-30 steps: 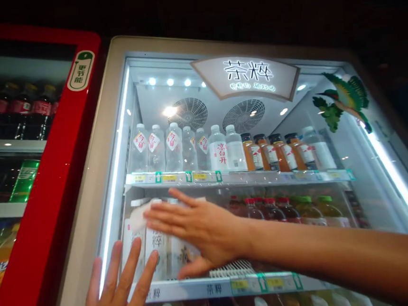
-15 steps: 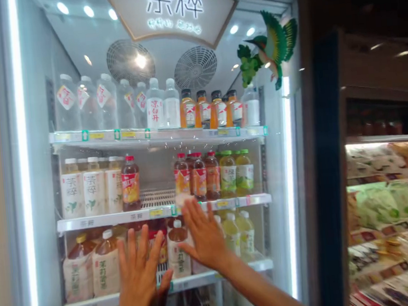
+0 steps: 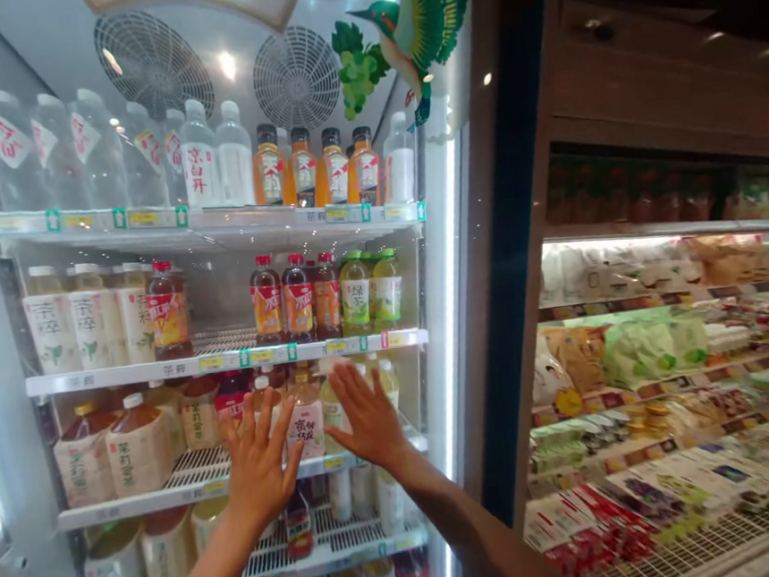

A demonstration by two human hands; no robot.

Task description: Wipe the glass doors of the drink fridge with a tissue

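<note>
My left hand (image 3: 260,468) is raised palm forward, fingers spread, before the third shelf of a lit drinks cooler. Beside it my right hand (image 3: 369,417) is also open and empty, its fingers slanting up and left. Glare spots suggest glass in front of the bottles; whether my palms touch it I cannot tell. Around the hands are a pink-labelled bottle (image 3: 306,426), partly between them, and a red-labelled bottle (image 3: 230,393) behind my left fingertips. Above stand red-capped tea bottles (image 3: 298,300) and green tea bottles (image 3: 356,295). My hands hide part of the lower bottles.
Clear-water bottles (image 3: 100,152) and orange drinks (image 3: 303,170) line the top shelf. A bird decoration (image 3: 425,24) is at the upper right. A light strip (image 3: 451,319) edges the cooler. On the right, an open display case (image 3: 668,299) holds packaged goods.
The view has turned right and down, so the cooler sits farther left and more of the display case shows. Both hands stay raised and open, now appearing smaller.
</note>
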